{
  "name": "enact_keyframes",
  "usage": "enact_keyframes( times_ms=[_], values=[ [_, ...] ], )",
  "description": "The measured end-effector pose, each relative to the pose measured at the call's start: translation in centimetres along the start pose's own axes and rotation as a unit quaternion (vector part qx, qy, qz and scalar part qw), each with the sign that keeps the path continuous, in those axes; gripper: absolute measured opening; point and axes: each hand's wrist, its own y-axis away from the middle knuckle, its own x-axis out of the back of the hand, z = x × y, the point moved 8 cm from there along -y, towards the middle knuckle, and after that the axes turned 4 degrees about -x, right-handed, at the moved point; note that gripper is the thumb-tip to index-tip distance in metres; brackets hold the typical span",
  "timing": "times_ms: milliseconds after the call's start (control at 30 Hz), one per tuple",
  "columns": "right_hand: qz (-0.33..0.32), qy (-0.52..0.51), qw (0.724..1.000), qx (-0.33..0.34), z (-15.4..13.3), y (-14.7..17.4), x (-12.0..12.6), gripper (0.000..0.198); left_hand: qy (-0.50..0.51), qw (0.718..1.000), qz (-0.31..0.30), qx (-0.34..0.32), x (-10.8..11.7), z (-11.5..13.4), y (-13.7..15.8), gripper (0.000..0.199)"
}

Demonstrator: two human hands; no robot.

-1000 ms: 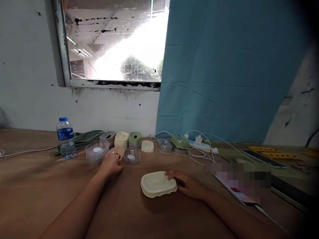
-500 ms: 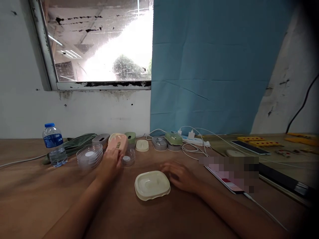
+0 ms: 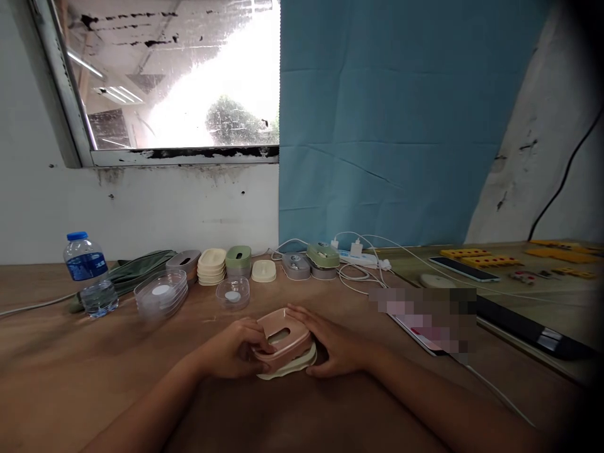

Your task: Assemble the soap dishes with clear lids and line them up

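A: State the location of the pink cover (image 3: 297, 336).

B: Lower centre of the frame, over a cream lid (image 3: 302, 363). The lid's edge projects from beneath it at the front and right. The oval slot in the cover faces upward.

A: Specify the left hand (image 3: 231, 349).

B: It is positioned at the left side of the cover. Its fingers grasp the left front edge: fingertips on the upper side, thumb low at the front.

A: Specify the right hand (image 3: 337, 343).

B: It curves around the right side of the cover. The forefinger touches the far rim; the thumb extends near the right edge of the cream lid. Whether these fingers grip or merely touch cannot be told.

A: List the components behind the hands.

B: Left of centre: a stack of clear trays (image 3: 160, 292), a single clear tray (image 3: 233, 293), a stack of cream parts (image 3: 212, 267), a green-topped box (image 3: 238, 261) and a separate cream piece (image 3: 263, 271). Near centre: a grey box (image 3: 296, 267) and, to its right, a green container (image 3: 323, 255) on another grey base.

A: Identify the items toward the frame edges.

B: At left, a bottle (image 3: 90, 274) with a blue cap stands upright beside a green pouch (image 3: 141, 270). At right, a dark-screened phone (image 3: 465, 268) lies beside yellow pieces (image 3: 491, 260).
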Motion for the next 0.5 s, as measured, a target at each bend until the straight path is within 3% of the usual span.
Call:
enact_keyframes(
  times_ms=[133, 333, 500],
  values=[
    [-0.007, 0.011, 1.0, 0.0, -0.1, -0.1, -0.1, 0.083, 0.037, 0.999, 0.0, 0.009, -0.1, -0.5, 0.0, 0.019],
    [0.017, 0.082, 0.994, 0.064, -1.4, -0.1, 0.6, 0.061, 0.068, 0.997, -0.018, -0.011, -0.6, -1.0, 0.3, 0.017],
    [0.012, 0.09, 0.99, 0.106, -1.6, 0.0, 0.2, 0.058, 0.065, 0.997, -0.031, -0.038, -0.8, -0.5, 0.4, 0.017]
  ],
)
